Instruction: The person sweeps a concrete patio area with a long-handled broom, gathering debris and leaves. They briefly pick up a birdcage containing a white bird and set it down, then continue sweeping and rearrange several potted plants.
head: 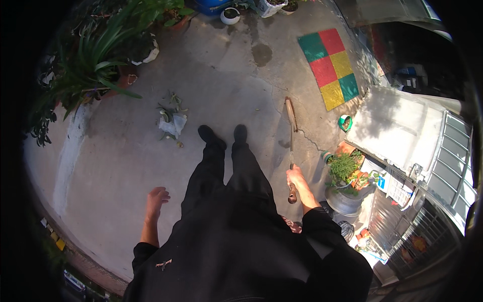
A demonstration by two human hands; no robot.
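My right hand [295, 176] grips the handle of a broom [291, 141] at my right side. The broom's long wooden head [290, 110] with brown bristles points away from me, near the concrete floor; whether it touches cannot be told. The handle's rounded end sticks out behind my fist. On the other side, my left hand [157, 197] hangs beside my leg with nothing in it, its fingers loosely curled. Ahead and to the left of my black shoes lies a small heap of plant scraps [174, 101] with a crumpled white sheet [174, 125].
Potted plants [100, 64] with long leaves crowd the far left. A red, green and yellow checkered mat [329, 69] lies at the far right. Along the right stand a small green-and-white pot [345, 122], a leafy plant [342, 168] and an open white metal door [396, 124].
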